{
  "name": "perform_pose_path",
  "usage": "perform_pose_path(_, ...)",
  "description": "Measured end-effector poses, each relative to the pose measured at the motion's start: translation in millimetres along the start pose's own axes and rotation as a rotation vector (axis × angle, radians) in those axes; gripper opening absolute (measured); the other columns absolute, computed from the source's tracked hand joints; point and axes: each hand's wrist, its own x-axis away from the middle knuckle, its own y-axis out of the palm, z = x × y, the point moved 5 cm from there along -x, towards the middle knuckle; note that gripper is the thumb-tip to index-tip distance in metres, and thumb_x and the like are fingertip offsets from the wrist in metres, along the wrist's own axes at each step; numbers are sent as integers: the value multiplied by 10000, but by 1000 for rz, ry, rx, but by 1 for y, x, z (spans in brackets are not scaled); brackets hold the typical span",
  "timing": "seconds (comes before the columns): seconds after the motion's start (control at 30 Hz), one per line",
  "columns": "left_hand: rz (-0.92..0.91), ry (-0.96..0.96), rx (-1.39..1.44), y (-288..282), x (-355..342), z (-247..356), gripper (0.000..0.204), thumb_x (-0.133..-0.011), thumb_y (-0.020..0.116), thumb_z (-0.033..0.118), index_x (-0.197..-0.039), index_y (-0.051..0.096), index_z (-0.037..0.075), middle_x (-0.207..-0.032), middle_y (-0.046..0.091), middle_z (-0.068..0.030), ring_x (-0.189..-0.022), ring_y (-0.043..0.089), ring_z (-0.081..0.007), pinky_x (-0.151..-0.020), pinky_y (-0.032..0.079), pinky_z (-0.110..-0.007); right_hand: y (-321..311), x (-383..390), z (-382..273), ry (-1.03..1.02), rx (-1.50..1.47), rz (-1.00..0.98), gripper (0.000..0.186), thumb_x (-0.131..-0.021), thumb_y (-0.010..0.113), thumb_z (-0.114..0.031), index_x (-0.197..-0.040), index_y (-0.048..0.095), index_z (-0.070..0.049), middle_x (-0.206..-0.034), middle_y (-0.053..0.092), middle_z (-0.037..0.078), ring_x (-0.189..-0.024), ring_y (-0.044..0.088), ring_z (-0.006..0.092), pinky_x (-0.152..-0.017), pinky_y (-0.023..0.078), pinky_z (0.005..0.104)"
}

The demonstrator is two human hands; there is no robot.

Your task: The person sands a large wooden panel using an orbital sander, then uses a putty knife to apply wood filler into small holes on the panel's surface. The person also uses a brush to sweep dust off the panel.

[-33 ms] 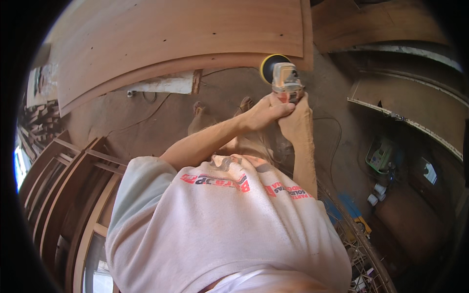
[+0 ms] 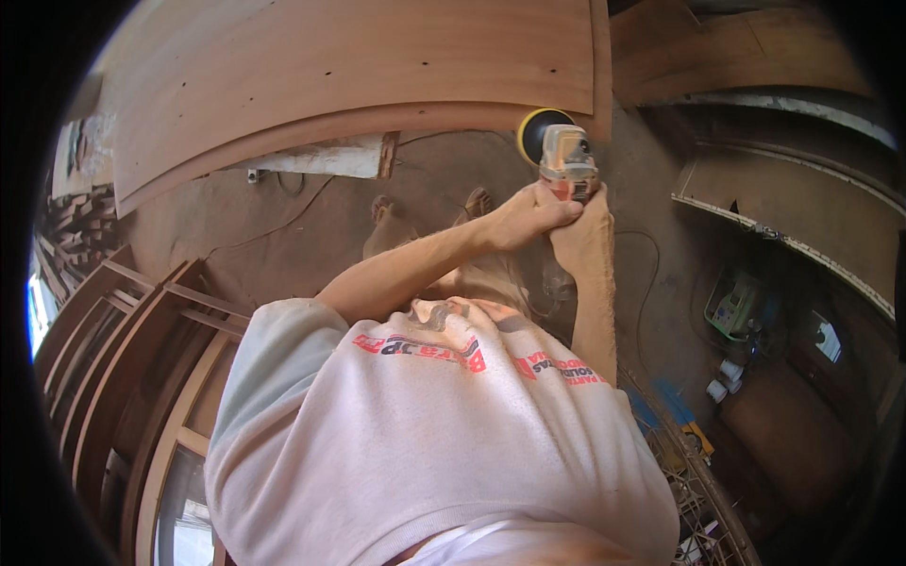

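Note:
Both my hands grip an angle sander (image 2: 569,151) with a grey head, a red-and-black body and a round pad (image 2: 543,134), black with a yellow rim. My left hand (image 2: 528,215) reaches across from the left, closed on the tool's body against my other hand. On the right side of the body, my right hand (image 2: 585,231) is wrapped round it; most of its fingers are hidden. In the picture the pad overlaps the near edge of a wide brown wooden panel (image 2: 377,71), close to its right corner. Whether pad and wood touch I cannot tell.
Brown wooden frames (image 2: 123,377) stand at the left, below stacked wood offcuts (image 2: 85,222). A cable (image 2: 651,274) runs over the floor at my right. Further right are a long cabinet-like piece (image 2: 802,193) and a green machine (image 2: 731,309). My feet (image 2: 478,200) stand before the panel.
The sander and both hands sit slightly further right and lower in the picture. The panel has also shifted a little right in view. My grip is the same.

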Motion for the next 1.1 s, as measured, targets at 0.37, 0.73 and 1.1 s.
perform_pose_path(0.37,162,61,-1,-90,127,39,496,-1045,606,348,-1393,574,-3,-1272,632,-34,-1184,557,-108,-1058,450,-312,112,40,-84,-109,58,-175,611,-832,813,-309,-1209,473,31,-1050,705,355,-1051,683,533,-906,542,579)
perform_pose_path(0.73,-64,6,-14,-83,96,20,532,-1077,574,335,-1472,525,-19,-1405,604,-81,-1325,525,-151,-1153,395,-348,84,41,-77,-13,135,-87,636,-832,834,-352,-1206,511,48,-1061,710,345,-1064,692,519,-889,547,550)
perform_pose_path(1.1,21,-14,-1054,-26,25,45,700,-937,779,335,-1513,495,57,-1446,569,-194,-1391,519,-363,-1194,395,-456,-1,19,51,55,-518,276,403,-988,750,-233,-1265,631,34,-1123,730,115,-1000,699,206,-894,549,359)
